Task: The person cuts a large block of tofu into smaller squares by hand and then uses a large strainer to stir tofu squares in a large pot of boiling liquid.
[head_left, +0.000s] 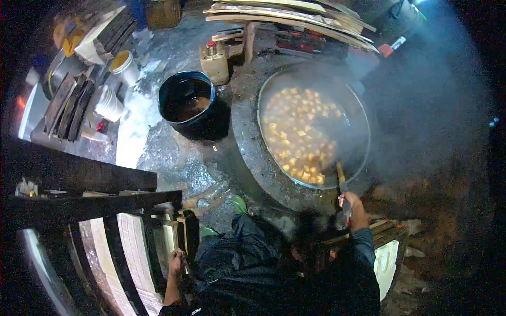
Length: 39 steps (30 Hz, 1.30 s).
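A wide round pan (367,138) is set in a stone-like stove surround, with many golden cubes (301,134) in its steaming liquid. My right hand (349,200) is closed around a long-handled tool (340,173) at the pan's near rim. The tool's wooden shaft slants over the rim, and its far end is lost in the pan and steam. Down at the lower left, my left hand (176,262) is curled closed beside a rack of pale cloth-lined trays (138,253). What it holds, if anything, I cannot make out.
Left of the stove stands a dark bucket (185,120) of brown liquid. Behind it is a yellowish jerrycan (214,64) with a red cap. Long wooden boards (284,18) lie beyond the pan. White buckets (124,68) stand at the far left. Thick steam drifts rightward.
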Each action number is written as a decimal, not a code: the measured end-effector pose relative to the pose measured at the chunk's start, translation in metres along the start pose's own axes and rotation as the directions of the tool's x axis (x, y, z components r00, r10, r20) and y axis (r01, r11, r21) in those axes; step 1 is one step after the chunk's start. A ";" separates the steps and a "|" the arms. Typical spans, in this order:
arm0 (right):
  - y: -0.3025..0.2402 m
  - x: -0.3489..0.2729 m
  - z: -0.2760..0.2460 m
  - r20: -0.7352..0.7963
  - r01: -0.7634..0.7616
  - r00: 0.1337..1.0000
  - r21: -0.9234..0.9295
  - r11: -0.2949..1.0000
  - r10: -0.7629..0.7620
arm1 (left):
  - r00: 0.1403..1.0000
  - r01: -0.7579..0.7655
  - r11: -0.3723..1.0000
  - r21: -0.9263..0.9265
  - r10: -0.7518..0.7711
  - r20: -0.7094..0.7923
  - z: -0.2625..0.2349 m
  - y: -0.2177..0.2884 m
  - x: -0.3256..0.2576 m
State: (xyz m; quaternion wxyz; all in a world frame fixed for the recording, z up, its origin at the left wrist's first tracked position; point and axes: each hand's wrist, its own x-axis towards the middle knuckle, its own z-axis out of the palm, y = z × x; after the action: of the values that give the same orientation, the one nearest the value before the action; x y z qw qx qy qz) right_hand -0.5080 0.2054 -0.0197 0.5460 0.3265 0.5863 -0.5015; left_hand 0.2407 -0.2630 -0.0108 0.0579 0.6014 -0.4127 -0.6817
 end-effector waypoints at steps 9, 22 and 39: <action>0.021 0.042 0.093 0.125 -0.083 0.991 0.262 0.961 0.051 | 0.997 -0.061 0.998 0.008 0.062 -0.039 -0.014 -0.008 -0.002; 0.014 0.141 0.204 -0.186 0.530 0.832 -0.015 0.848 -0.523 | 0.960 0.076 0.997 0.000 -0.073 -0.269 0.006 0.044 -0.050; 0.101 -0.143 0.151 -0.056 0.309 0.399 -0.932 0.191 -0.915 | 0.998 -0.022 0.996 0.088 0.017 0.056 0.022 0.051 0.033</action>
State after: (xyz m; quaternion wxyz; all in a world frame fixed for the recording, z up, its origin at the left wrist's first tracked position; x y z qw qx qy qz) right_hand -0.3400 0.1152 0.1106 0.1190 -0.1156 0.9631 -0.2120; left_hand 0.1911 -0.3046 -0.0053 0.0265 0.5802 -0.4499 -0.6784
